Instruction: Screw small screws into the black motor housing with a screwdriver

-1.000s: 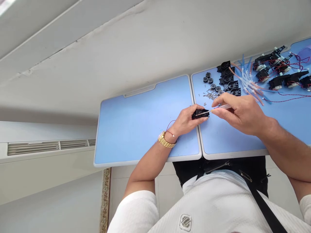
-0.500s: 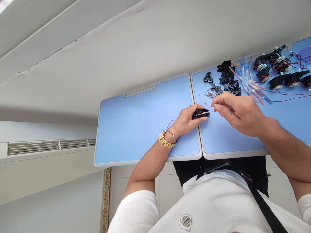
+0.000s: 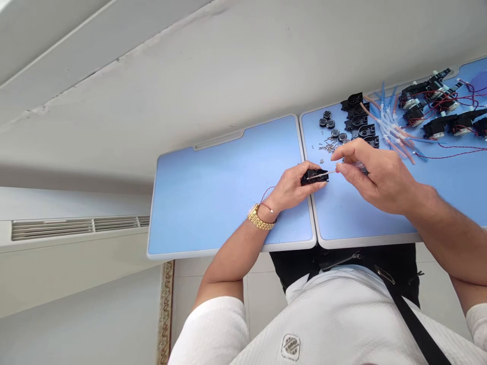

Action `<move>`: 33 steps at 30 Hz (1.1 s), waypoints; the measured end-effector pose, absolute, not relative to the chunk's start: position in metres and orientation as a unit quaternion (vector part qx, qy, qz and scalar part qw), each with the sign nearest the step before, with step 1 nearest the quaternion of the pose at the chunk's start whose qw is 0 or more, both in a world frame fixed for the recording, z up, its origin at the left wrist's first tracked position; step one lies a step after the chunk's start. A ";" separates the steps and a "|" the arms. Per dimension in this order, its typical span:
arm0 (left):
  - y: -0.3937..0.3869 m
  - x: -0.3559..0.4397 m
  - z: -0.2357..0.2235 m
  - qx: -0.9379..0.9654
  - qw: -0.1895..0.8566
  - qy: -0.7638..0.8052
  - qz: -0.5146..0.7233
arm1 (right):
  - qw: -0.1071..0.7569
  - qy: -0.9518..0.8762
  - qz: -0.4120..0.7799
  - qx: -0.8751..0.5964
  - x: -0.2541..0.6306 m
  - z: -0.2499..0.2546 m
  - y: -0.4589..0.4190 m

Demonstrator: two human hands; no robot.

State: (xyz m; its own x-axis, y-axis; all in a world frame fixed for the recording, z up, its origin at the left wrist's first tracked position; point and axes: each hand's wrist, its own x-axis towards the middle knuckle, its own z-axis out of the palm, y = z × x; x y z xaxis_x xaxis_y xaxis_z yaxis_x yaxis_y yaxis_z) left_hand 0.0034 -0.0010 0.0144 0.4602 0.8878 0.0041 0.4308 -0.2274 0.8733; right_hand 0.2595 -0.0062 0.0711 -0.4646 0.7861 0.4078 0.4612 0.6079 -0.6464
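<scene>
My left hand [image 3: 294,186] is closed round a small black plastic housing [image 3: 314,176] at the seam between two blue table tops. A gold watch and a red thread sit on that wrist. My right hand [image 3: 371,172] pinches a thin screwdriver [image 3: 330,174] whose metal tip points left into the black housing. Its clear handle is mostly hidden under my fingers. Both hands rest low over the table.
Behind the hands lie several tiny screws [image 3: 327,147], small round black parts [image 3: 326,121], a stack of black housings [image 3: 357,119], blue and orange tubes [image 3: 391,126], and assembled units with red wires [image 3: 437,109]. The left blue table top [image 3: 220,187] has a grey rim. A white wall is beyond.
My right hand has slid a little left along the screwdriver, covering more of its handle. The left hand and black housing have stayed in place.
</scene>
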 end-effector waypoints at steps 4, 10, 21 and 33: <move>-0.001 0.004 0.015 0.736 0.432 0.450 0.262 | 0.375 -0.825 0.250 -0.341 0.260 0.071 -0.005; -0.002 0.004 0.015 0.741 0.428 0.446 0.263 | 0.345 -0.808 0.235 -0.416 0.259 0.070 -0.005; -0.002 0.004 0.017 0.741 0.429 0.445 0.263 | 0.376 -0.824 0.219 -0.363 0.259 0.071 -0.004; -0.002 0.004 0.017 0.745 0.420 0.445 0.264 | 0.379 -0.815 0.226 -0.375 0.259 0.071 -0.007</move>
State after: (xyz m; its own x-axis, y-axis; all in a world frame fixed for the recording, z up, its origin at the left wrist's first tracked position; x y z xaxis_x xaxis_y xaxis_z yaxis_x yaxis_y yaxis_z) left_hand 0.0039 -0.0020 0.0172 0.4637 0.8857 0.0202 0.4414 -0.2507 0.8616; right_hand 0.2592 -0.0067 0.0706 -0.4319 0.7821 0.4491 0.4398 0.6174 -0.6522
